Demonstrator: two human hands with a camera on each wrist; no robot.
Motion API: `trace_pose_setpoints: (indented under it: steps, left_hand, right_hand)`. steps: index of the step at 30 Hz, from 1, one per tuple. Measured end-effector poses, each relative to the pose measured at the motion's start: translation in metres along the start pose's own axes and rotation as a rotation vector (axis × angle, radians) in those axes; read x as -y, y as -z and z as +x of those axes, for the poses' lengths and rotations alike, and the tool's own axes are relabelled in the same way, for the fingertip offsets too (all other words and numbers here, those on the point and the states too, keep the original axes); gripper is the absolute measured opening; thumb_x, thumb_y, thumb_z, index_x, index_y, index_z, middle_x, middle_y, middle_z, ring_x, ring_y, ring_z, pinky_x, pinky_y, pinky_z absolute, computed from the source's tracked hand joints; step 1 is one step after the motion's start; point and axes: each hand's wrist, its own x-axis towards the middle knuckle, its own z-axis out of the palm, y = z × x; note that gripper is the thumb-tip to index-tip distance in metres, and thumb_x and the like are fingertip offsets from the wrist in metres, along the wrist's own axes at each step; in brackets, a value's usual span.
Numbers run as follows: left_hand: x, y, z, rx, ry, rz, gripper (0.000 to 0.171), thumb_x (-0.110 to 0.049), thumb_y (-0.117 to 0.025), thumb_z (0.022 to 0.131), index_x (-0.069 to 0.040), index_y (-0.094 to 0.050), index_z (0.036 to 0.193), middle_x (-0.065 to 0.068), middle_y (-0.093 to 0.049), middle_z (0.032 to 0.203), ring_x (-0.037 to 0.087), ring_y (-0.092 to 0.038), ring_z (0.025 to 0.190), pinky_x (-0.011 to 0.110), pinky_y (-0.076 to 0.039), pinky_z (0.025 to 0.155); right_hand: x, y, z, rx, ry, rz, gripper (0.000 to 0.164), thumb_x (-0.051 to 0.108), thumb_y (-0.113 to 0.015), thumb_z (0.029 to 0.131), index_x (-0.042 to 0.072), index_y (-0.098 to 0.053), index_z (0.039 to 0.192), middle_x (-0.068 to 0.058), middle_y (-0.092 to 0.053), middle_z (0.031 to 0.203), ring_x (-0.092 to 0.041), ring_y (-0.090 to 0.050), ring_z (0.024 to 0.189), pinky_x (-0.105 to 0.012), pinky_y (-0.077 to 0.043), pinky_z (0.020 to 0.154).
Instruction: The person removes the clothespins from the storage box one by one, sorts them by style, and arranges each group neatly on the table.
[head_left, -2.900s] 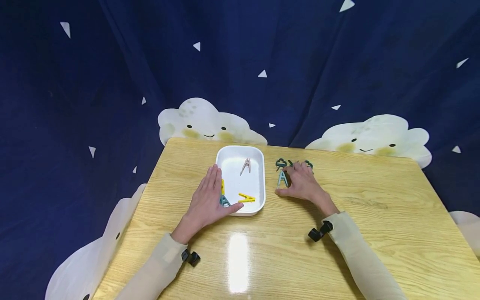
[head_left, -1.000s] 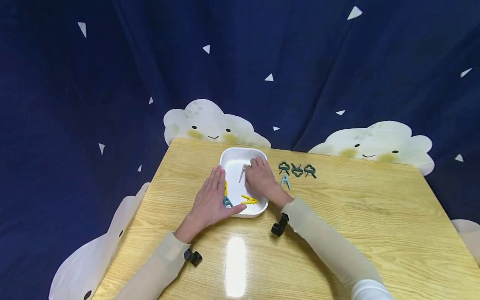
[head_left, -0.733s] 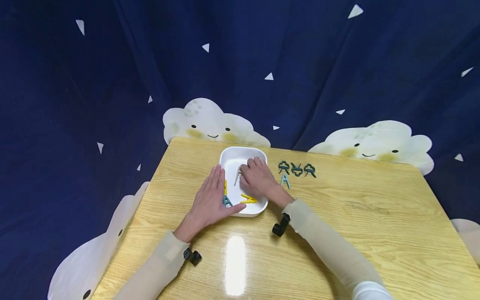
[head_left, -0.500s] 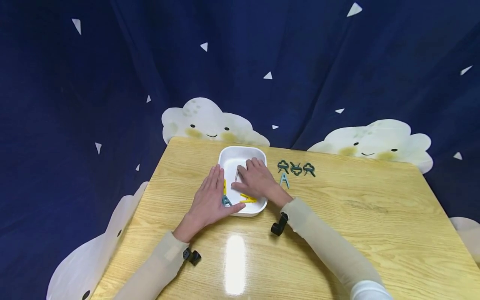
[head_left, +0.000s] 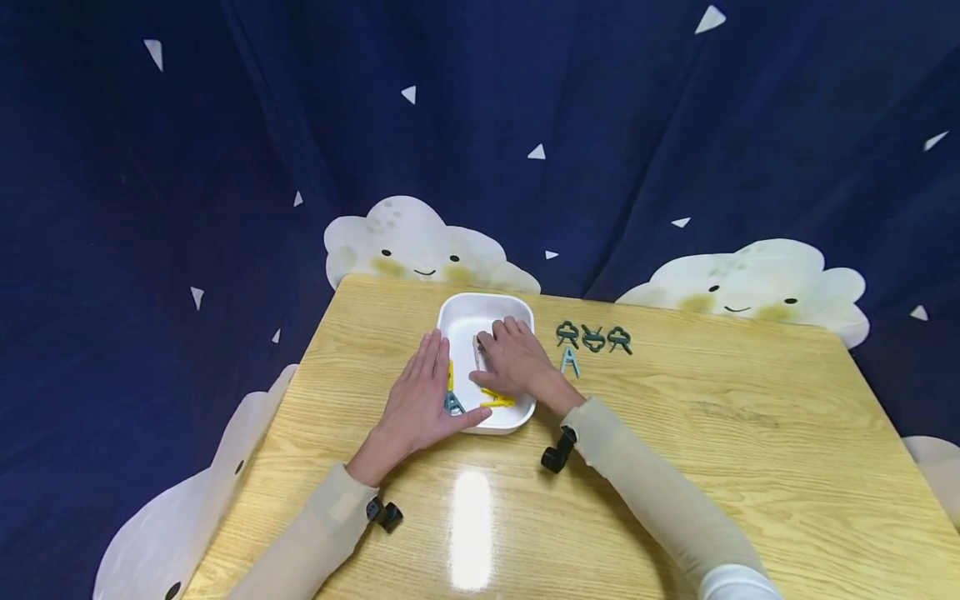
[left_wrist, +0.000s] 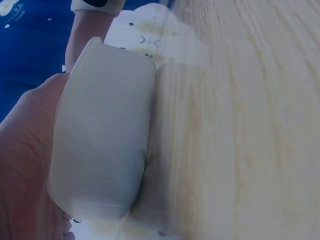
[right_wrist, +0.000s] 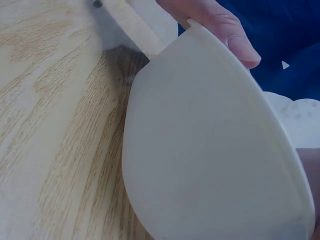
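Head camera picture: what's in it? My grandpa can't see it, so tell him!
A person's right hand is at a beige clip inside a white tray, while the left hand rests on the tray's left edge. Yellow clips and a teal clip share the tray; three dark green clips and a light blue clip lie on the wooden table to its right.

place: cloth-screened spot, room type unclear | landmark: wood-grain surface [head_left: 750, 450] | behind and beside surface: navy cloud-print cloth [head_left: 480, 125]
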Motion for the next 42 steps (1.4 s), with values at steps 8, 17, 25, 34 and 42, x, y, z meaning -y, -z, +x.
trace_pose_setpoints:
  steps: [8,17,25,34,42]
  left_hand:
    - [-0.0002,0.0001,-0.0002,0.002,0.007,0.003,0.134,-0.096,-0.037,0.082,0.006,-0.012,0.164,0.022,-0.005,0.173,0.035,-0.008,0.161,0.045,-0.019,0.129]
    - [-0.0012,0.0001,-0.0005,0.005,0.006,-0.011,0.134,-0.096,-0.038,0.082,0.006,-0.012,0.164,0.022,-0.005,0.174,0.031,-0.003,0.162,0.044,-0.017,0.129]
    - [-0.0014,0.0009,-0.0007,0.010,0.005,-0.013,0.134,-0.096,-0.038,0.082,0.006,-0.012,0.164,0.022,-0.005,0.174,0.033,-0.004,0.162,0.044,-0.017,0.129]
    - [-0.0004,0.0000,-0.0012,-0.002,0.000,-0.012,0.134,-0.096,-0.038,0.082,0.007,-0.013,0.164,0.023,-0.006,0.173,0.034,-0.007,0.161,0.045,-0.019,0.129]
    - [-0.0007,0.0003,-0.0010,0.009,0.008,-0.012,0.133,-0.096,-0.038,0.082,0.005,-0.011,0.164,0.021,-0.003,0.174,0.032,-0.003,0.162,0.044,-0.017,0.129]
  right_hand:
    - [0.0008,0.0000,-0.0003,-0.019,-0.020,0.059,0.077,0.075,-0.065,0.088,0.009,-0.065,0.127,-0.010,-0.057,0.115,-0.027,-0.044,0.106,-0.041,-0.037,0.097]
    - [0.0001,0.0002,-0.0023,-0.016,-0.039,0.066,0.062,0.073,-0.068,0.087,0.011,-0.067,0.094,-0.005,-0.054,0.100,-0.026,-0.041,0.097,-0.040,-0.035,0.089]
    - [0.0000,-0.0002,-0.0029,-0.037,-0.037,0.098,0.062,0.079,-0.066,0.084,0.018,-0.056,0.076,-0.002,-0.052,0.094,-0.025,-0.042,0.097,-0.040,-0.036,0.089]
    - [-0.0024,-0.0025,-0.0016,-0.043,0.004,0.078,0.064,0.075,-0.067,0.083,0.018,-0.063,0.111,-0.002,-0.053,0.101,-0.025,-0.041,0.097,-0.039,-0.036,0.089]
    - [-0.0027,-0.0007,-0.0014,-0.002,0.001,0.079,0.082,0.073,-0.066,0.086,0.013,-0.059,0.142,-0.007,-0.059,0.115,-0.026,-0.044,0.103,-0.041,-0.038,0.093]
